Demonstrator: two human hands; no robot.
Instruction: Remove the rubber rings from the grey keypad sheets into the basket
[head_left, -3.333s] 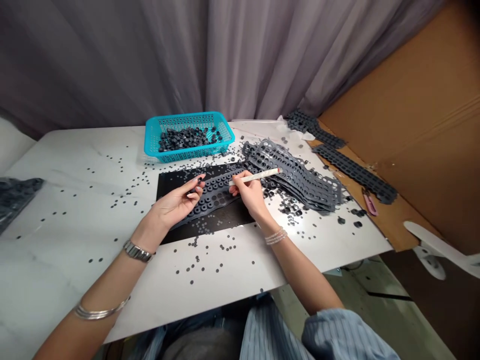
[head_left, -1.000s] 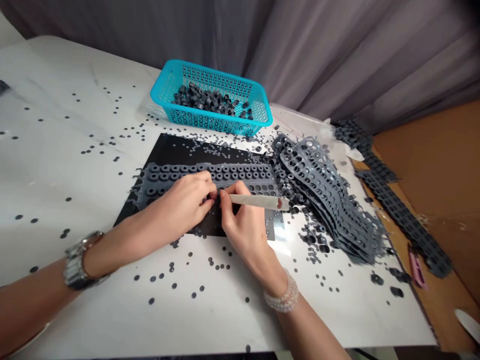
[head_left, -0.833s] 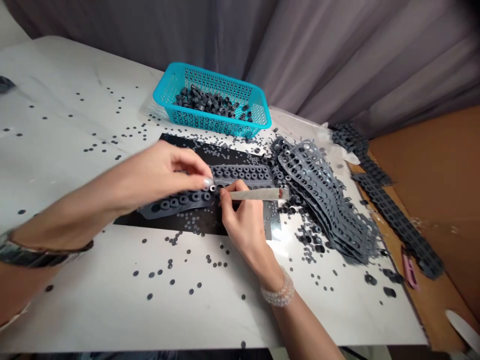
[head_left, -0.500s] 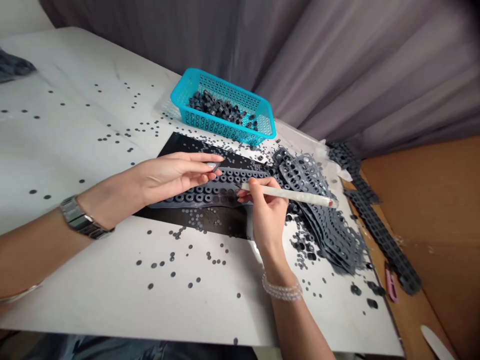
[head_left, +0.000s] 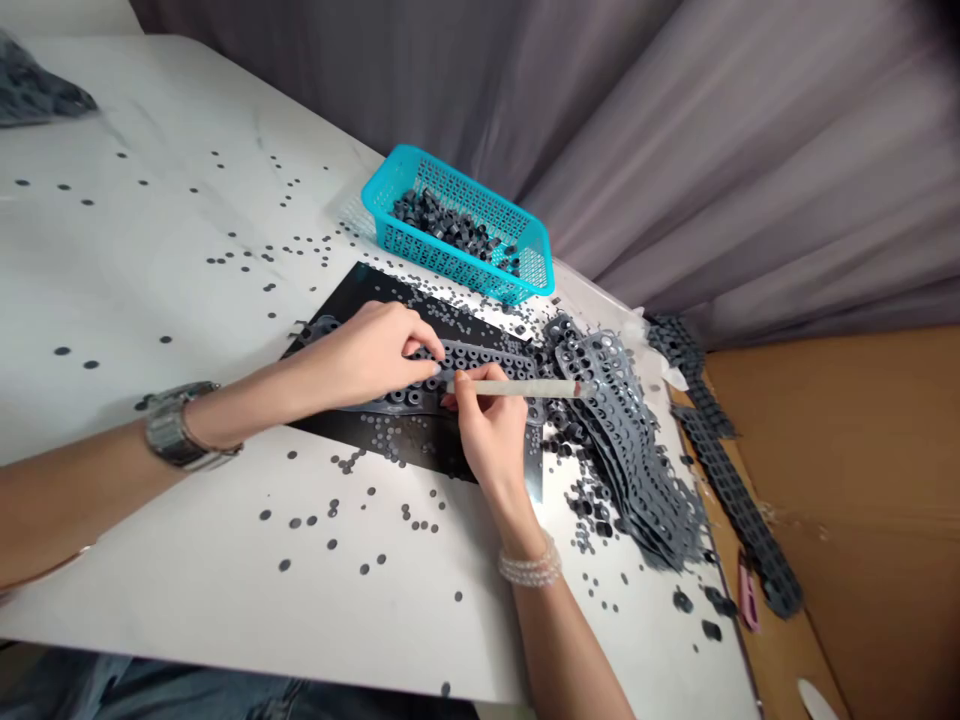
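Note:
On a black mat (head_left: pixel 352 290) lies a grey rubber sheet (head_left: pixel 491 358) with rows of raised, ring-shaped pieces. My right hand (head_left: pixel 491 425) grips a slim, pen-like tool with a whitish wrapped handle (head_left: pixel 525 388); its tip is hidden among the fingers, low over the sheet. Close beside it, my left hand (head_left: pixel 379 350) is bent over the sheet with thumb and index finger drawn together. Whatever those fingertips hold is too small and covered to make out. Small dark discs (head_left: pixel 386 432) are scattered over the mat around the sheet.
Behind the mat stands a turquoise basket (head_left: pixel 457 262) holding small black pieces. Stacked rubber sheets (head_left: pixel 634 460) and loose black parts lie at right. Further right are a pink-handled tool (head_left: pixel 748 592) and dark strips (head_left: pixel 739 500) on cardboard. A dark bag (head_left: pixel 37 90) rests far left.
My left hand, which held a small dark piece above the sheet, has turned palm down and lowered onto it. My right hand has shifted left with the tool, closer to the left fingertips.

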